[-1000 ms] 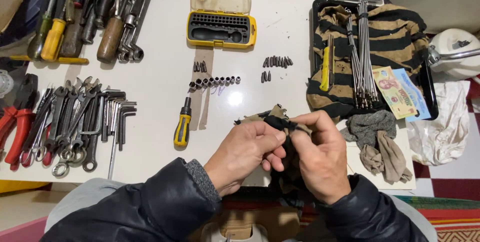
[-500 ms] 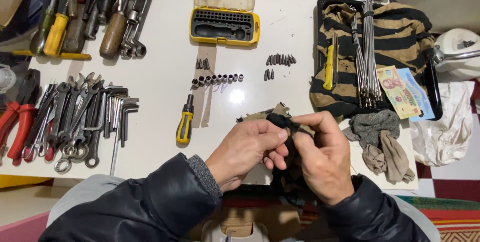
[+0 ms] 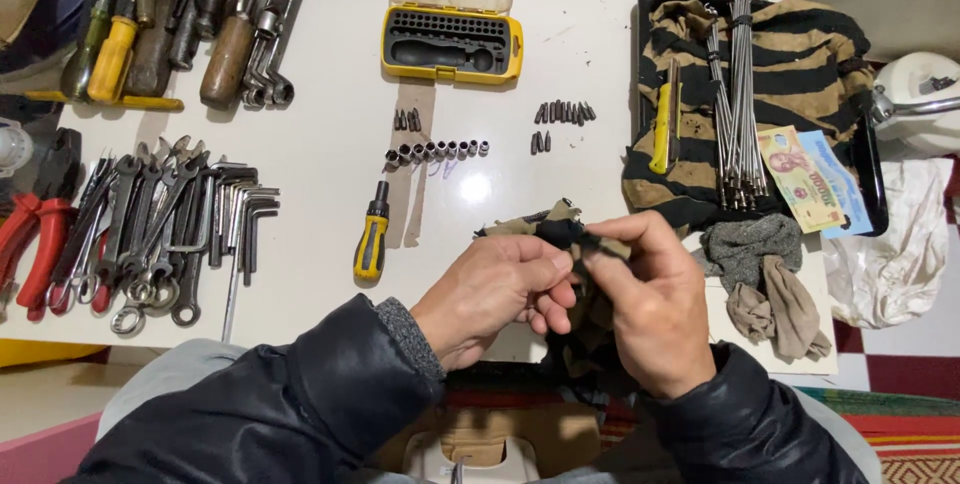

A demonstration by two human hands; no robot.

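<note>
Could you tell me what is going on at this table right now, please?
A person in a dark jacket holds a dark striped cloth between the left hand and right hand, above the near edge of the white table. Laid out on it are wrenches, a yellow-handled screwdriver, a row of sockets, an open yellow bit case and a tray with a striped cloth.

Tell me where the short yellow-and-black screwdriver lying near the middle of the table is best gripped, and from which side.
Probably by the fat yellow-and-black handle of the screwdriver, coming from above. It lies flat on the white table, its thin black shaft pointing away toward the row of sockets. The handle's near end has bare table on both sides, so fingers could close across it.
</note>
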